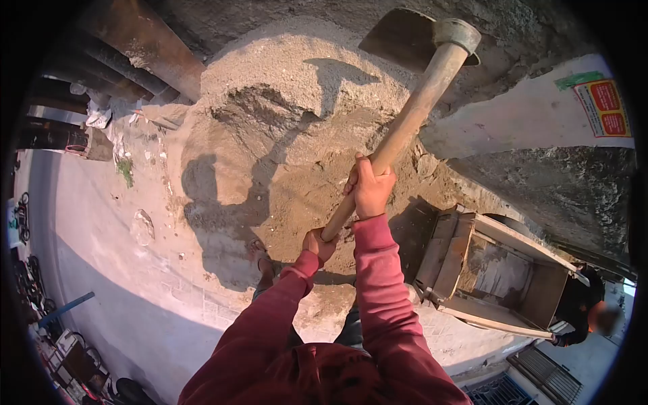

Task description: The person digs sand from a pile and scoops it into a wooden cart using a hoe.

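Worn wood is filling both of my fists. I am gripping a hoe (422, 101), my right hand (373, 187) wrapping the middle of its handle (395, 145) and my left hand (320, 244) closing around the lower end. The hoe is slanting up to the right, its blade (401, 40) hanging near the far side of the sand pile (290, 57); I cannot tell any contact there.

Good handling, in my judgement, is calling for a firm lower grip, a guiding upper grip and a blade meeting loose material squarely. Footing is needing care: one bare-looking foot (258, 253) is standing near the pile's edge.

Obstructions are as follows. On the right, a wooden box (442, 256) is sitting near the working patch, with a co-worker (580, 307) in dark clothing positioned at its far end; both are limiting swing that way. Beyond it, a rough wall (540, 182) is bounding the area. At upper left, rusty pipes (145, 40) are crowding the pile. Farther left, a stone (142, 227) is lying on the pale ground.
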The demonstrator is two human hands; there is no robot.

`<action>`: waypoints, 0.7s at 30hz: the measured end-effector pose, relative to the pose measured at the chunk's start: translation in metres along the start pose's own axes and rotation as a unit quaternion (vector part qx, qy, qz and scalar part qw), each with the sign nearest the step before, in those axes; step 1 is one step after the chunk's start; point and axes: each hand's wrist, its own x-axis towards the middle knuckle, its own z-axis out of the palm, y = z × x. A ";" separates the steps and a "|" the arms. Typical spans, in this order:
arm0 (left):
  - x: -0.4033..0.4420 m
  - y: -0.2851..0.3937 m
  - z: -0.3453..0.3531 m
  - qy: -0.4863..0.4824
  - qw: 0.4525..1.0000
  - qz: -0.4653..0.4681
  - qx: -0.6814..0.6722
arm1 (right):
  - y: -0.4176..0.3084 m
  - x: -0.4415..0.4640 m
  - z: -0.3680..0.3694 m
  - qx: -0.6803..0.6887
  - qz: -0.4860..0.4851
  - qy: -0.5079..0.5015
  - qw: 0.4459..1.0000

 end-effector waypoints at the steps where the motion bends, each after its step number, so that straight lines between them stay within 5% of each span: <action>1: -0.011 -0.032 -0.009 0.001 0.996 -0.090 0.009 | 0.058 0.016 0.014 -0.033 0.087 -0.026 0.995; 2: -0.019 -0.055 -0.016 0.001 0.983 -0.180 0.020 | 0.108 0.026 0.024 -0.063 0.131 -0.033 0.989; 6: -0.028 -0.069 -0.046 0.010 0.975 -0.212 0.072 | 0.150 0.022 0.033 -0.034 0.178 -0.017 0.983; 8: -0.042 -0.061 -0.047 -0.079 0.975 -0.203 0.048 | 0.151 0.022 0.015 -0.047 0.200 -0.015 0.979; 12: -0.084 -0.049 -0.026 -0.046 0.992 -0.092 0.067 | 0.161 0.025 -0.012 -0.085 0.260 -0.013 0.962; 21: -0.132 -0.068 -0.013 -0.085 0.984 -0.085 0.130 | 0.253 -0.026 -0.099 -0.033 0.402 0.019 0.915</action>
